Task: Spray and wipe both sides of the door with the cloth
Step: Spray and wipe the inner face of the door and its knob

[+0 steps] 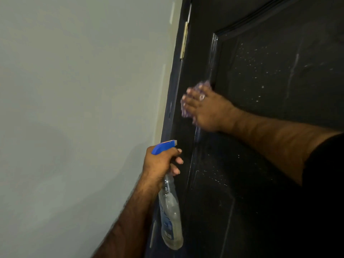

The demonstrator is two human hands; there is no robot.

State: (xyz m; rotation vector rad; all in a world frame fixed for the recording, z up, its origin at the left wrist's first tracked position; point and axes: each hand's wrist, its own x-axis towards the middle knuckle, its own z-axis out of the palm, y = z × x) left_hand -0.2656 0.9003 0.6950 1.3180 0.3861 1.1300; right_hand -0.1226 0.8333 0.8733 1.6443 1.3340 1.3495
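Observation:
A black panelled door [270,75] fills the right side, speckled with spray droplets and a few streaks. My right hand [206,110] lies flat against the door's left stile, pressing a purple cloth [202,84] onto it; the cloth shows only at my fingertips and is motion-blurred. Below and to the left, my left hand [160,164] grips a clear spray bottle [170,216] by its neck. The bottle's blue trigger head [162,145] points toward the door's hinge edge.
A pale grey-green wall [74,108] takes up the left half. A brass hinge [184,40] sits on the door frame near the top. The door's hinge edge runs diagonally between wall and door.

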